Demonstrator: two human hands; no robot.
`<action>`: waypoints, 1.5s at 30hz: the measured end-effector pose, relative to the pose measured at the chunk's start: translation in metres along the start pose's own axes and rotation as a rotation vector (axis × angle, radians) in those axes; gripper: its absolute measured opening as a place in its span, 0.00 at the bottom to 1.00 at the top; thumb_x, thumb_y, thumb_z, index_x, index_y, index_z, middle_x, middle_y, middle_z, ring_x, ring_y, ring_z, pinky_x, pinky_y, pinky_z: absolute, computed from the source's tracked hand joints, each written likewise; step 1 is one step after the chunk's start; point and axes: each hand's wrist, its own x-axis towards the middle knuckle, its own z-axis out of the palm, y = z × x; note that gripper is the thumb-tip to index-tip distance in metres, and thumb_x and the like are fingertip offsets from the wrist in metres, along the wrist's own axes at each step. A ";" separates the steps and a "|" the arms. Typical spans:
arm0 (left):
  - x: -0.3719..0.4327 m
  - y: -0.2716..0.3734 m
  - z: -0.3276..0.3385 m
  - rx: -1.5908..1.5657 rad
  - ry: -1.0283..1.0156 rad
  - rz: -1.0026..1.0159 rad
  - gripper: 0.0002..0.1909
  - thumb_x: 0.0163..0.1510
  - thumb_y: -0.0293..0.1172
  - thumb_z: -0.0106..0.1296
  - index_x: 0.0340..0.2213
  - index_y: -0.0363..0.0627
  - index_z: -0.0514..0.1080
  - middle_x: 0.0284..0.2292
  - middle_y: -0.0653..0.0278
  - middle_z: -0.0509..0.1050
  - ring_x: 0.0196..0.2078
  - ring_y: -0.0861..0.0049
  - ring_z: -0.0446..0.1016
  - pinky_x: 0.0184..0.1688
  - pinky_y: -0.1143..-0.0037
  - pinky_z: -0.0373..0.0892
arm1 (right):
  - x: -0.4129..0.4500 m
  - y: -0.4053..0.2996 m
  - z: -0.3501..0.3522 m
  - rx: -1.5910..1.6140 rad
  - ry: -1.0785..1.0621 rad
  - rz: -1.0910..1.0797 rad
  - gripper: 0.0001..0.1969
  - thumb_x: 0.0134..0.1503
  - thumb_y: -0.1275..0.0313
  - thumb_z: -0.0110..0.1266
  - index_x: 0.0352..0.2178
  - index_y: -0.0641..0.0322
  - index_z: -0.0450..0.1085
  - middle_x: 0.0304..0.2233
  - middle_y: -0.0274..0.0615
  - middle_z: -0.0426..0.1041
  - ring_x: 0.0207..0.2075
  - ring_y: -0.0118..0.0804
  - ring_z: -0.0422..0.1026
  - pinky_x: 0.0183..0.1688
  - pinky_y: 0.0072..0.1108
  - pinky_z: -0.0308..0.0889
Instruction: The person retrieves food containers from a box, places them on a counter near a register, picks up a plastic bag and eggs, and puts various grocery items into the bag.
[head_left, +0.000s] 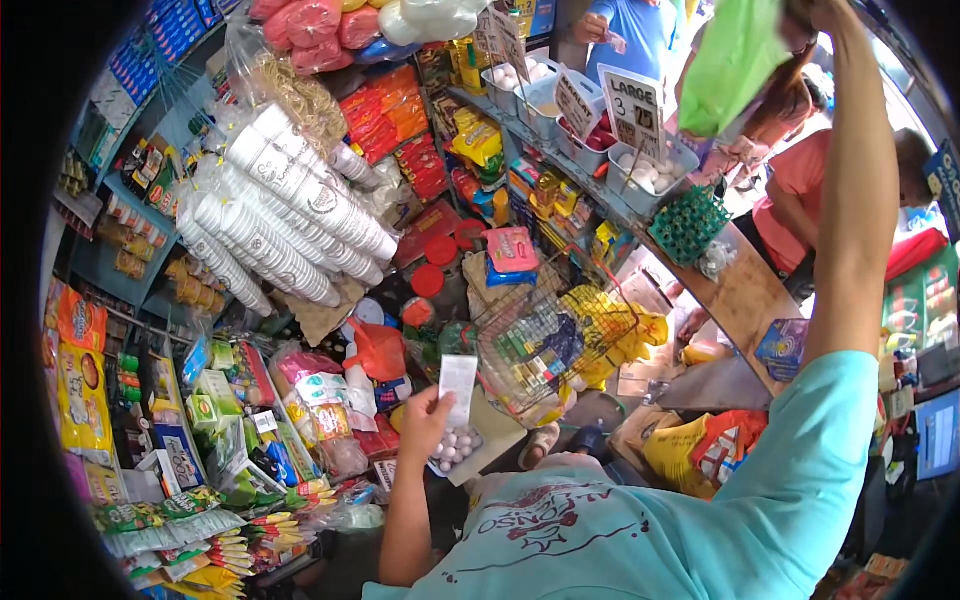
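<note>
My left hand (426, 420) is in front of my body and grips a narrow slip of white printed paper (457, 386) between thumb and fingers. Just below the slip, an open carton or tray holds several pale round balls (456, 448). Raised high at the upper right, my right hand (825, 13) is partly cut off by the picture's rim. A light green plastic bag (727, 64) hangs beside it, blurred at the edge, and the hand appears closed on its upper part. A wire basket (510, 330) with small boxed goods stands ahead of my left hand.
Egg bins (645, 180) with price signs line a shelf, beside a green egg tray (688, 223) on a wooden counter (750, 292). People, one in a blue shirt (634, 37), stand beyond. Stacked paper cups (300, 187) hang left, above packed shelves. A yellow sack (675, 450) lies right.
</note>
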 end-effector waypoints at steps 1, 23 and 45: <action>-0.001 -0.033 0.005 0.046 0.005 -0.056 0.11 0.61 0.32 0.53 0.37 0.35 0.76 0.26 0.70 0.77 0.28 0.89 0.70 0.30 0.79 0.67 | 0.006 0.006 0.015 0.082 -0.002 0.019 0.25 0.57 0.55 0.57 0.47 0.64 0.69 0.39 0.43 0.74 0.41 0.35 0.71 0.45 0.29 0.65; -0.370 -0.269 0.057 0.246 0.634 -1.120 0.13 0.49 0.37 0.57 0.28 0.38 0.79 0.21 0.55 0.77 0.22 0.70 0.76 0.27 0.64 0.70 | -0.024 0.203 0.293 -0.598 -0.042 -0.221 0.41 0.53 0.63 0.61 0.61 0.67 0.49 0.59 0.56 0.60 0.58 0.59 0.62 0.58 0.42 0.62; -0.254 -0.325 0.044 0.156 0.828 -0.705 0.11 0.46 0.37 0.60 0.24 0.39 0.79 0.18 0.55 0.76 0.22 0.74 0.74 0.27 0.68 0.68 | 0.110 0.165 0.293 0.892 -0.421 0.585 0.26 0.63 0.56 0.31 0.56 0.60 0.59 0.47 0.47 0.77 0.45 0.40 0.76 0.51 0.40 0.67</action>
